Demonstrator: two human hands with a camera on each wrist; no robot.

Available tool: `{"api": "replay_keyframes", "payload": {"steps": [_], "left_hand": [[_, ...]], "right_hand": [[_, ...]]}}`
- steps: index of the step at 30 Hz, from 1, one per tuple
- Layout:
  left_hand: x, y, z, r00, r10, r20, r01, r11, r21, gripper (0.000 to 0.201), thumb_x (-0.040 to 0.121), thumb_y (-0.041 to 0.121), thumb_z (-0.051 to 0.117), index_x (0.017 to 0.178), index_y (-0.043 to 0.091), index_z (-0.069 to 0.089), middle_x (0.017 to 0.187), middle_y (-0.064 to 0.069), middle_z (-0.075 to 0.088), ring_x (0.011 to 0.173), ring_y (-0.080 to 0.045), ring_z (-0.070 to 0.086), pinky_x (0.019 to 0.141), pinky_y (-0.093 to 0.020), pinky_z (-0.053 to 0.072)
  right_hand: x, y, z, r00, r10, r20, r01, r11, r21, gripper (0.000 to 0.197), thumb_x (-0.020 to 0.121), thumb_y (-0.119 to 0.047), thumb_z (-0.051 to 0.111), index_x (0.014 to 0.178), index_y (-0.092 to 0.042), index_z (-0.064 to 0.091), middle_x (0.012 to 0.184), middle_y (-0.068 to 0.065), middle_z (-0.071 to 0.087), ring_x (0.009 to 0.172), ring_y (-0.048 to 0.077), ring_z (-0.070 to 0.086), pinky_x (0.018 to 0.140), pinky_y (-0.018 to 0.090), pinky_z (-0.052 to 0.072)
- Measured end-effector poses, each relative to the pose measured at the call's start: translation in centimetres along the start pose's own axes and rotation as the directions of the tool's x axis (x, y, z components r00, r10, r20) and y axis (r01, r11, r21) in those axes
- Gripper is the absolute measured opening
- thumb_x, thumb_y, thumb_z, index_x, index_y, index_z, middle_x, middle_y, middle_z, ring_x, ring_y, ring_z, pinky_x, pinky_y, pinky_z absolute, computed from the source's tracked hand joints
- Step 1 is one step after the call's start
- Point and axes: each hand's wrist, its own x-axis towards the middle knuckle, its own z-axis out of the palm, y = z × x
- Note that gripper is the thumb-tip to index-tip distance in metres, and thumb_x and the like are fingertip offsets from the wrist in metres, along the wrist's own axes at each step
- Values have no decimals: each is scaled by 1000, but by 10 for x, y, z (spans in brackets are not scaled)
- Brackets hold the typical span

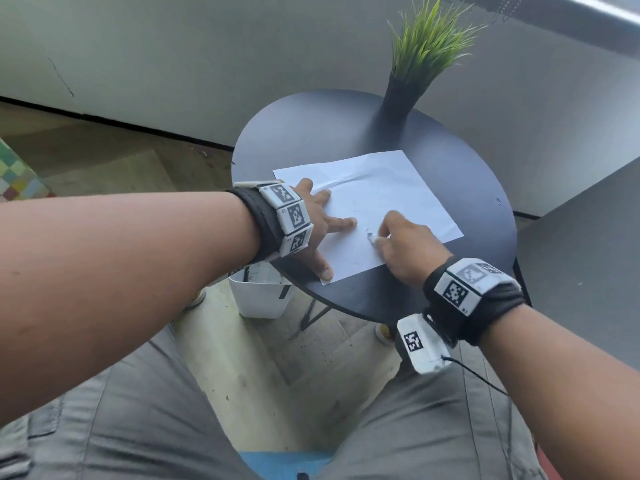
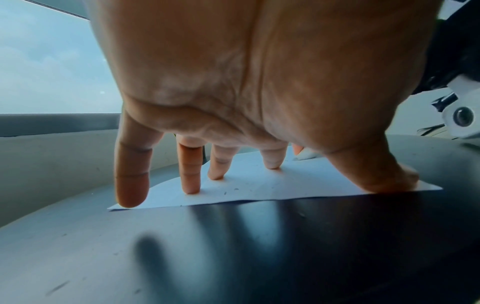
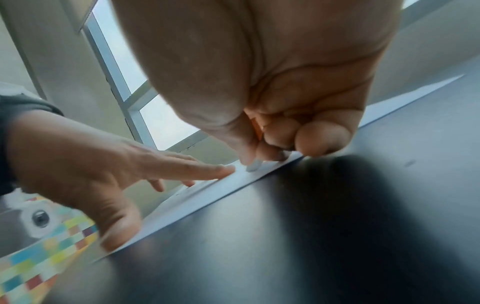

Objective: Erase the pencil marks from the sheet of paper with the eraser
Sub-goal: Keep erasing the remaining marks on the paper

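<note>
A white sheet of paper (image 1: 377,199) lies on the round dark table (image 1: 346,126). My left hand (image 1: 318,226) presses flat on the sheet's left part, fingers spread and straight (image 2: 192,170). My right hand (image 1: 401,244) pinches a small white eraser (image 1: 374,239) and holds its tip on the paper near a faint dark pencil mark (image 1: 369,234). In the right wrist view the eraser (image 3: 254,166) pokes out below the curled fingers, touching the sheet (image 3: 207,195). Small dark crumbs dot the paper (image 2: 259,185) in the left wrist view.
A black vase with green artificial grass (image 1: 412,81) stands at the table's far edge, behind the sheet. A white bin (image 1: 263,296) sits on the floor under the table's left side. A grey surface (image 1: 588,258) adjoins on the right.
</note>
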Motion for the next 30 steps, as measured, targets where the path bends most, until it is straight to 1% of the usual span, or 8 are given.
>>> {"api": "replay_keyframes", "payload": {"steps": [5,9,14,18,22,26,27,30], "left_hand": [[2,1,1,1000,7,-1,-7,1000,9,104,62,95,50,146,63,-2,159,-9,17,132,-39,27,89,-54,42],[3,3,-3,1000,0,19,-1,1000,20,105,64,93,53,148,63,-3,160,-10,15,134,-40,25,90,-55,42],[5,4,-5,999,2,32,-3,1000,27,107,60,95,53,145,65,-4,157,-12,18,133,-41,26,91,-59,41],[4,4,-7,999,5,38,-6,1000,10,108,60,93,56,146,64,-3,156,-10,20,131,-41,27,90,-59,41],[5,0,0,1000,15,-6,-15,1000,17,104,59,95,49,143,66,-4,148,-7,26,125,-38,29,77,-52,39],[3,-2,3,1000,24,-17,-24,1000,1,106,53,98,46,141,68,-4,149,-7,27,123,-38,29,80,-55,40],[3,-2,2,1000,23,-16,-23,1000,-7,105,52,97,47,140,68,-2,148,-7,28,123,-38,29,79,-55,40],[3,-2,2,999,26,-29,-27,1000,-14,99,54,95,48,139,69,3,142,-7,32,120,-36,30,71,-50,36]], "right_hand": [[-30,-19,23,966,-207,156,222,971,-84,17,101,-33,37,105,-16,38,98,12,57,85,33,52,77,42,47],[-9,2,2,999,-16,27,17,1000,-8,24,100,-39,41,104,-16,44,101,11,61,92,33,55,83,43,48],[-34,-22,27,958,-225,175,247,962,-117,12,98,-27,40,104,-17,39,90,7,55,87,35,55,74,41,47],[-5,0,3,1000,-12,19,13,999,-52,23,98,-36,42,107,-15,43,107,15,61,93,35,56,83,43,48],[-28,-28,27,958,-226,174,253,955,-156,22,97,-24,42,116,-14,39,108,16,61,92,37,57,77,41,48],[4,-9,3,998,-57,24,59,994,-93,24,99,-35,41,111,-14,45,109,17,62,94,35,57,82,41,48],[3,-9,3,998,-66,6,67,992,-108,24,99,-35,41,109,-14,44,106,16,62,92,35,57,80,42,48],[-15,-30,23,963,-228,146,250,956,-156,18,98,-27,41,109,-13,41,95,8,57,90,34,56,73,40,46]]}}
